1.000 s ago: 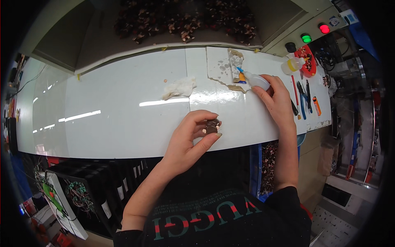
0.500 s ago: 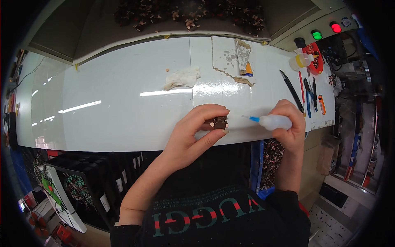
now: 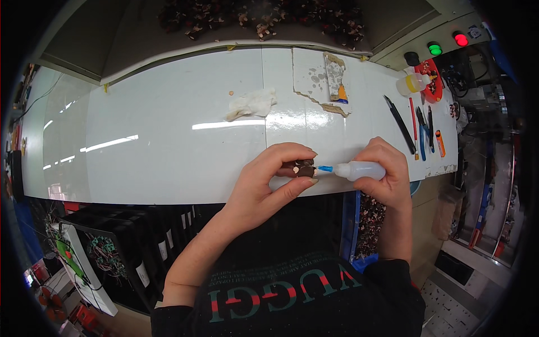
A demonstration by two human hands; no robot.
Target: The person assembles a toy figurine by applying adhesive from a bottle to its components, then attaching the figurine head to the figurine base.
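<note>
Between the thumb and fingers of my left hand is a small dark brown figurine with pale pink parts. My right hand is closed around a translucent squeeze bottle lying level in its grip. The bottle's blue nozzle tip points left and reaches the right side of the figurine; whether it touches cannot be made out. Both hands are just above the white table, close to its front edge. My fingers hide part of the figurine.
A crumpled white cloth and a stained board piece lie farther back. To the right are a black knife, a red brush, pliers, an orange lighter and a yellow-labelled bottle. Several similar figurines fill the far shelf.
My right hand has moved left with the squeeze bottle, bringing its blue tip up to the figurine. My left hand keeps its hold, nearly still.
</note>
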